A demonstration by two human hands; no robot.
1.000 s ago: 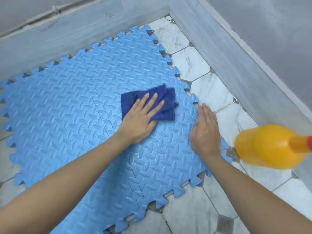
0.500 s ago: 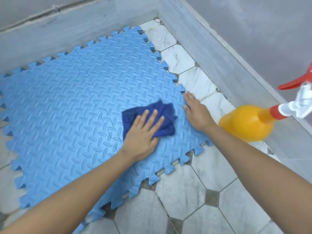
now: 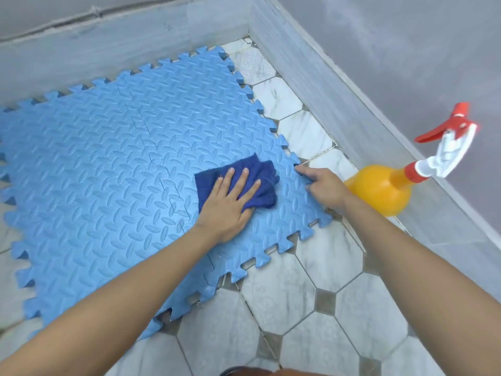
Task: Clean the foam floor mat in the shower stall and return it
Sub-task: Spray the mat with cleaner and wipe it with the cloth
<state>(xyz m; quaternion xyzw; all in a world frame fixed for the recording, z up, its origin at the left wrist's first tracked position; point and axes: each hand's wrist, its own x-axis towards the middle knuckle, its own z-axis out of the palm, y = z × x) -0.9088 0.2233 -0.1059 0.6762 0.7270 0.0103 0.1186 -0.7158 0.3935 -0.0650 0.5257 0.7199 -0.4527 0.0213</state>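
You have nothing to read here: no word, brand, number or sign shows anywhere in view. The orange spray bottle (image 3: 379,189) beside you turns a plain side to the camera with no label on it, and the blue foam mat (image 3: 130,169) carries only its pressed leaf pattern, no lettering. The dark blue cloth (image 3: 260,180) bears no tag or print that you could make out, and the wall and floor tiles (image 3: 303,289) are unmarked too.
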